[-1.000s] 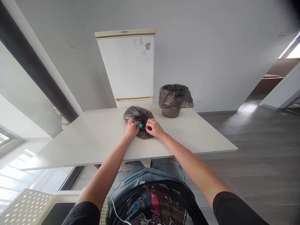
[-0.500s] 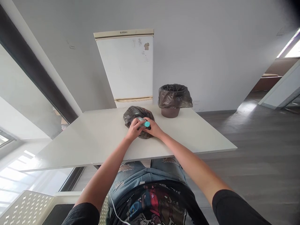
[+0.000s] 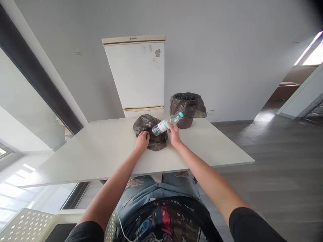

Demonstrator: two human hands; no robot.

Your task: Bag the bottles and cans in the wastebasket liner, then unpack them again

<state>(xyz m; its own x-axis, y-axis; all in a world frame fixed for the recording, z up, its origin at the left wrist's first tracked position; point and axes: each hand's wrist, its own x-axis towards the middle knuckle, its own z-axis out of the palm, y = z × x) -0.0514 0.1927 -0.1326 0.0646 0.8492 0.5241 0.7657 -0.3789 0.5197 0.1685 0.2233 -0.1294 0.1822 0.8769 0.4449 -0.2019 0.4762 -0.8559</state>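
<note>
A clear plastic bottle [image 3: 163,125] with a teal cap and a pale label is tilted above a dark plastic bag [image 3: 145,121], its cap pointing up and to the right. My right hand [image 3: 174,134] is closed around the bottle's side. At the bag's left front edge, my left hand [image 3: 143,140] pinches the dark plastic with curled fingers. The bag lies crumpled on the white table [image 3: 108,148]. Behind my right hand stands a brown bin [image 3: 185,123], lined with another dark bag [image 3: 189,107] folded over its rim.
Against the grey wall behind the table stands a white fridge [image 3: 137,74]. A cream chair [image 3: 27,223] with a perforated back is at the lower left. The table's right edge borders a grey wood floor [image 3: 272,188].
The bottle has come up out of the bag in my right hand, moving right and showing its full length. My left hand has let go of the bottle and stays at the bag's edge.
</note>
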